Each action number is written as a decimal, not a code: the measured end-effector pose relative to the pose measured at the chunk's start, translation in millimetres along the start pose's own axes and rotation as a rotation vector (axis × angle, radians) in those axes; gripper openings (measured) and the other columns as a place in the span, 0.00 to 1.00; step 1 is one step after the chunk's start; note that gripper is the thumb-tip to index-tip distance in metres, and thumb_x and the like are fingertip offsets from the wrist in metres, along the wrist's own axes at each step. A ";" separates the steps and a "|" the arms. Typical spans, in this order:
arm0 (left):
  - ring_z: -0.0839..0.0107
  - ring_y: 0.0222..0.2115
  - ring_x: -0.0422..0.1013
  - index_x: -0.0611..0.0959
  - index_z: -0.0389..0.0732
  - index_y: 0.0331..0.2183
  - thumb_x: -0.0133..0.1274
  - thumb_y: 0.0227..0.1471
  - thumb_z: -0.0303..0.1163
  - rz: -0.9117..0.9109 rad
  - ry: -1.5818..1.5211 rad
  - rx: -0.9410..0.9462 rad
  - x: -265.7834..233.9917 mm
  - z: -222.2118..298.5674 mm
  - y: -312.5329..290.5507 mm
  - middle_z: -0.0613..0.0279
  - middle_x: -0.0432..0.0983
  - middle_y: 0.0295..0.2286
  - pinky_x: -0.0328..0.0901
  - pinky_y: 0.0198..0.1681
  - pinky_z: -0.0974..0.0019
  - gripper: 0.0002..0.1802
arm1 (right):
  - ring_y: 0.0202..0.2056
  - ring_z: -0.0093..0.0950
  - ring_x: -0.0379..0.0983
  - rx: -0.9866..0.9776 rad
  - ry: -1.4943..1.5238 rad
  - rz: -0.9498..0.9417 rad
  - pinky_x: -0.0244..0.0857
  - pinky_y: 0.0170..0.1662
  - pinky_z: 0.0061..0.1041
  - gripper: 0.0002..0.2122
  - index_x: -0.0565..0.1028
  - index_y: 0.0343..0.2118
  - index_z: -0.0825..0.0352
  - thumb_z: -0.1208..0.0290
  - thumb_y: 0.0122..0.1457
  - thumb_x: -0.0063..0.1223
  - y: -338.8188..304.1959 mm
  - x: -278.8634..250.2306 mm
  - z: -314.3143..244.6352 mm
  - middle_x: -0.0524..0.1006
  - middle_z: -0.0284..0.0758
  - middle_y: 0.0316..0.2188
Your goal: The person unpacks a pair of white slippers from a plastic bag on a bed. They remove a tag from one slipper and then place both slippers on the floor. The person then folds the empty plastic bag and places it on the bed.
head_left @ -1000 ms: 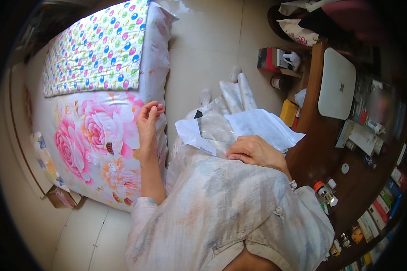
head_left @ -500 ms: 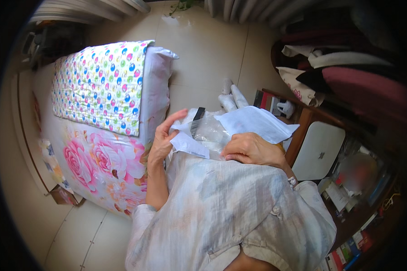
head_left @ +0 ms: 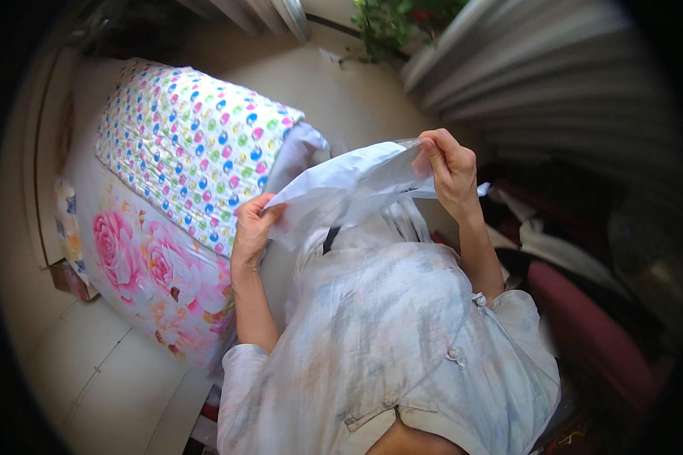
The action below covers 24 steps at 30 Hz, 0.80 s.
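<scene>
Rising since earlier, left hand (head_left: 252,232) and right hand (head_left: 453,171) are pinching the plastic sheet (head_left: 341,176), seemingly light and limp, at its eight and two o'clock edges.

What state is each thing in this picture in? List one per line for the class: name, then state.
Left hand: closed on the sheeting's left end
Right hand: closed on its right end
White-and-clear sheeting: held up between both hands
Dotted quilt: spread out
Floral bedcover: partly covered by quilt
Curtain: hanging in folds
</scene>
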<state>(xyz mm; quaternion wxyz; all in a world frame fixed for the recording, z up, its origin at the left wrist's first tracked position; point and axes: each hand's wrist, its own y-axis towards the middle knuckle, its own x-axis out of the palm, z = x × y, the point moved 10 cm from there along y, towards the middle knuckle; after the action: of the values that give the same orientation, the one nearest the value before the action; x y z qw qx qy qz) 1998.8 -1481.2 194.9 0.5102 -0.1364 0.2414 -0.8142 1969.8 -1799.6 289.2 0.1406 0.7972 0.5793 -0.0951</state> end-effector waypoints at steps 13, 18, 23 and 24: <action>0.87 0.19 0.61 0.80 0.36 0.28 0.52 0.52 0.36 0.450 -0.123 0.309 -149.2 189.6 86.7 0.74 0.70 0.19 0.56 0.24 0.81 0.12 | 0.47 0.25 0.65 -0.133 0.105 -0.547 0.61 0.49 0.27 0.31 0.58 0.55 0.66 0.71 0.47 0.56 276.0 160.5 -17.1 0.66 0.38 0.49; 0.89 0.17 0.56 0.80 0.38 0.26 0.52 0.51 0.36 0.673 0.011 0.186 -176.3 203.7 77.6 0.77 0.66 0.17 0.51 0.20 0.81 0.11 | 0.34 0.22 0.72 -0.152 0.377 -0.784 0.65 0.41 0.22 0.16 0.73 0.37 0.71 0.60 0.57 0.50 337.1 237.4 -73.6 0.77 0.36 0.30; 0.86 0.19 0.63 0.79 0.36 0.26 0.54 0.50 0.37 1.009 -0.303 0.194 -176.9 201.5 10.0 0.72 0.71 0.20 0.58 0.23 0.80 0.12 | 0.39 0.26 0.71 -0.284 0.538 -1.022 0.63 0.45 0.25 0.18 0.70 0.37 0.71 0.58 0.54 0.52 352.5 303.6 -118.3 0.75 0.38 0.34; 0.86 0.20 0.64 0.79 0.36 0.27 0.55 0.49 0.37 1.070 -0.338 0.185 -171.3 199.5 -11.1 0.71 0.72 0.21 0.59 0.23 0.79 0.13 | 0.45 0.29 0.69 -0.423 0.572 -1.061 0.61 0.50 0.27 0.21 0.68 0.42 0.73 0.60 0.53 0.55 338.6 306.1 -145.2 0.73 0.41 0.39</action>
<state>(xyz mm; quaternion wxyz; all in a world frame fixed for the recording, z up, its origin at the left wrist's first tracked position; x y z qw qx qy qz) 2159.5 -1374.3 373.8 0.8930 -0.0780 0.1194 -0.4269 2385.1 -1574.4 368.4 0.0683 0.3507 0.9162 0.1812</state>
